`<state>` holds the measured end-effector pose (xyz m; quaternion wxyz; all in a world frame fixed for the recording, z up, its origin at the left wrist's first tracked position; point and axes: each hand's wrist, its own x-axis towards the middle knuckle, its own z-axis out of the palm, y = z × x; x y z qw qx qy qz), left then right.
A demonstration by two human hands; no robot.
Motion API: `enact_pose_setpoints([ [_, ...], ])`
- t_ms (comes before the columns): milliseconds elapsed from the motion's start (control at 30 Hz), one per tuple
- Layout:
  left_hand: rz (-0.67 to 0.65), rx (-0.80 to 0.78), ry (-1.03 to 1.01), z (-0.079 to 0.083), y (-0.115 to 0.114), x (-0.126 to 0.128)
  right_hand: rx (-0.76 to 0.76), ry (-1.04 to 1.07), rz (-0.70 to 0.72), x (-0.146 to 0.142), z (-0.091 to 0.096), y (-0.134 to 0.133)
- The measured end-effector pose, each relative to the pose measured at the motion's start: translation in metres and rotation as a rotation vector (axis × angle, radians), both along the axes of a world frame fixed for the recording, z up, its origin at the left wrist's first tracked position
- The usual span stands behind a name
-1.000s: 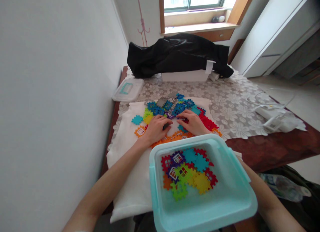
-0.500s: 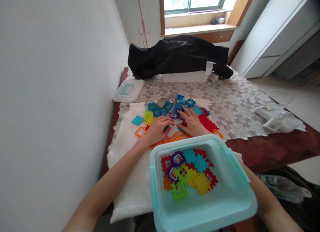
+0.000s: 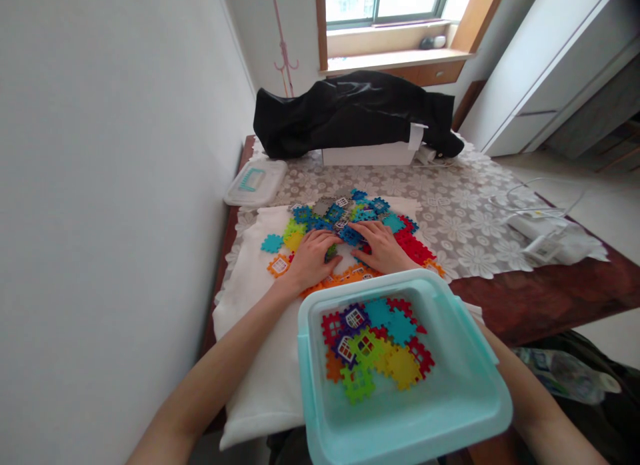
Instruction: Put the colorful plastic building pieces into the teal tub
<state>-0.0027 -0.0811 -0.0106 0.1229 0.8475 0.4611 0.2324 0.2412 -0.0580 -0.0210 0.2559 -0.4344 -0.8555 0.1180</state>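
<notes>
Toothed plastic building tiles of many colours lie spread over a white cloth. My left hand (image 3: 315,257) rests at their left side, fingers curved and thumb apart; a green tile (image 3: 331,253) shows partly between thumb and fingers, seemingly under the hand. My right hand (image 3: 383,246) has its fingertips on a blue tile (image 3: 352,235) at the middle of the pile. Orange tiles (image 3: 356,273) lie just in front of the hands, red ones (image 3: 416,247) to the right. Nearer me, a turquoise tub (image 3: 465,385) holds several loose tiles, among them a yellow tile (image 3: 404,366).
A clear lid (image 3: 257,183) with a turquoise handle lies at the back left. Behind the tiles, a black cover (image 3: 360,111) drapes over a white box (image 3: 367,155). Cables and a white device (image 3: 547,241) sit at the right. The wall (image 3: 125,185) borders the left side.
My right hand has drawn back toward me, bringing a blue tile from the far part of the pile to the middle. My left hand has shifted slightly left.
</notes>
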Motion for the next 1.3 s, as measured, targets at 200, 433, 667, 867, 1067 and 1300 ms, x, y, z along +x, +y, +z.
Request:
enact_pose_setpoints([
  [200, -0.02, -0.011, -0.042, 0.001, 0.0, 0.0, -0.02, 0.048, 0.005, -0.001, 0.002, 0.002],
  [433, 0.011, -0.055, -0.174, 0.004, -0.001, 0.002, 0.032, 0.157, -0.05, -0.002, 0.005, 0.002],
  [667, -0.044, -0.084, -0.154, 0.0, 0.001, -0.001, -0.055, 0.244, 0.027, -0.003, 0.005, 0.0],
  [867, -0.065, -0.049, -0.154, 0.001, 0.0, -0.001, -0.062, 0.308, 0.119, -0.005, 0.01, -0.004],
  [1067, -0.051, -0.038, -0.169, 0.005, -0.002, 0.0, -0.192, 0.516, -0.003, -0.005, 0.011, -0.002],
  [1300, 0.102, 0.016, -0.055, 0.001, 0.0, 0.001, -0.522, 1.039, -0.049, -0.004, 0.012, 0.006],
])
